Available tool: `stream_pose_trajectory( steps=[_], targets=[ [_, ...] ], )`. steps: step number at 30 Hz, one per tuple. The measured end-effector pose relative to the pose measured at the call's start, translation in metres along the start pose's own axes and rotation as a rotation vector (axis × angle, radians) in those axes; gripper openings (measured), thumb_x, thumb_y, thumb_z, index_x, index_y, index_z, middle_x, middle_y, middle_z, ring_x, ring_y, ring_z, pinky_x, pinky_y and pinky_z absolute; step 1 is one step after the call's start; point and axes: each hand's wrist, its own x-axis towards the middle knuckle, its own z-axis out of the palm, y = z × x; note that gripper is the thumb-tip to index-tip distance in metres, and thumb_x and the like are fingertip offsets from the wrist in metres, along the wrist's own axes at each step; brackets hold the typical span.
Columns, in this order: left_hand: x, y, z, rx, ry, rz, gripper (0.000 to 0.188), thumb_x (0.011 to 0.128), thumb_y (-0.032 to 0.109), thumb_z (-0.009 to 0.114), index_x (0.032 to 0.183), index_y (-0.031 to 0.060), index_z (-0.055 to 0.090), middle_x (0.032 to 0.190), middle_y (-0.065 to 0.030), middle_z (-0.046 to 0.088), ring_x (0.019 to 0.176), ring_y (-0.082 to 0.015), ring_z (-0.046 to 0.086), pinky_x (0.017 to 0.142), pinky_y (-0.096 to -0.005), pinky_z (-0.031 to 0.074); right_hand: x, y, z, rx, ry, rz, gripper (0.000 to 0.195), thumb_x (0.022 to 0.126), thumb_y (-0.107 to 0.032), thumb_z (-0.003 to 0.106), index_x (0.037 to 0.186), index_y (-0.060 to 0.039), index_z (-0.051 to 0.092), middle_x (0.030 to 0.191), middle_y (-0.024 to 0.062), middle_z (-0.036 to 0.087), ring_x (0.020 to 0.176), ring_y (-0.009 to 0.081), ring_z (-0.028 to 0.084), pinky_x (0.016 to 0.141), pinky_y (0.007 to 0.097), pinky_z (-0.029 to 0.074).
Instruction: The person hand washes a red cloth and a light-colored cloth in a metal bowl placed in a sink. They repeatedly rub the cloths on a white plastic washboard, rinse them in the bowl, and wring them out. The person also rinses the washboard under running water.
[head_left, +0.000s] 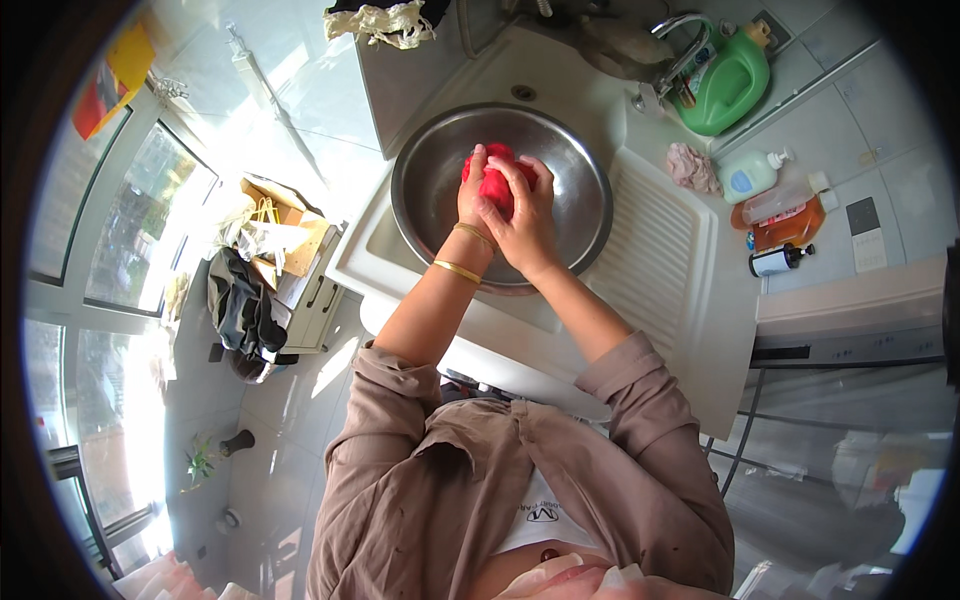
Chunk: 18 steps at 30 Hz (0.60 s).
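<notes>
Both hands press a bunched red cloth (496, 187) between them, above a wide stainless steel basin (577, 202). My left hand (472, 191), with a bracelet and a gold bangle on its wrist, grips the cloth from the left side. On the other side my right hand (529, 217) is curled over it, thumb and fingers against the fabric. Parts of the cloth are hidden by the fingers. The basin rests in a white laundry sink (360, 247), and its inner wall looks bare and shiny around the hands.
To the right is a ribbed washboard (652, 240) moulded into the sink. A chrome faucet (701, 37) and a green jug (727, 86) stand at the back right. A pump bottle (750, 176) and a crumpled pink cloth (690, 166) lie along the ledge. A cluttered cabinet (311, 307) stands left.
</notes>
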Motion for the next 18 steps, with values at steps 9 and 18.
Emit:
stream_pose_trajectory(
  steps=[9,18],
  targets=[
    [0.0,-0.018,0.032,0.518,0.47,0.358,0.017,0.094,0.026,0.052,0.093,0.0098,0.057,0.089,-0.0078,0.062,0.081,-0.0236,0.06,0.073,-0.0395,0.052,0.031,0.028,0.019,0.063,-0.036,0.39,0.05,0.092,-0.059,0.053,0.11,-0.0136,0.06,0.111,0.0144,0.062,0.096,0.0391,0.063,0.081,0.0481,0.051],
    [-0.007,0.01,0.018,0.74,0.527,0.14,0.026,0.095,0.025,0.051,0.106,0.0041,0.061,0.094,-0.0121,0.063,0.077,-0.0261,0.065,0.061,-0.0405,0.055,0.054,0.076,0.036,0.599,-0.3,0.786,0.083,0.093,-0.074,0.026,0.102,-0.0007,0.064,0.101,0.0196,0.07,0.096,0.0337,0.065,0.085,0.0433,0.049]
  ],
)
